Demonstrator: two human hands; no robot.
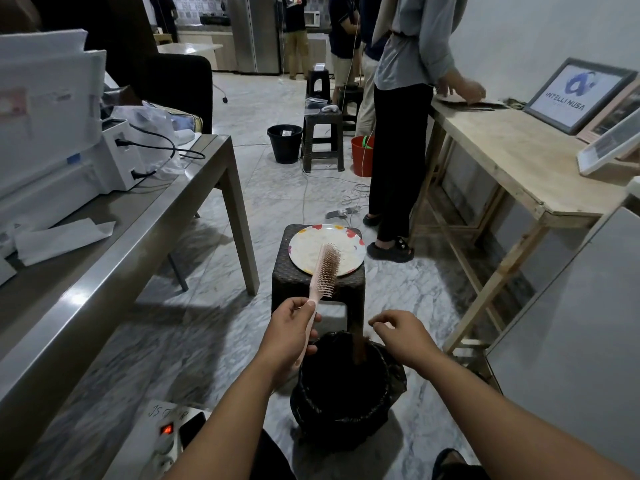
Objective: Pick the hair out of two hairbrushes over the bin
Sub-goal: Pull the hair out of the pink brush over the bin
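Observation:
My left hand [289,337] grips the handle of a pink hairbrush [327,270] and holds it upright, bristles facing right, with brown hair among them. Just below and to the right stands a black bin [311,407] lined with a black bag. My right hand [401,337] hovers over the bin's far rim with thumb and fingertips pinched together. A tuft of brown hair [360,349] hangs from them into the bin. This is the only hairbrush in view.
Behind the bin a brown wicker stool [287,282] carries a flowered white plate [349,242]. A steel table [138,237] runs along the left, a wooden table [502,157] along the right. A person [398,133] stands beside it. A power strip [166,434] lies by my left knee.

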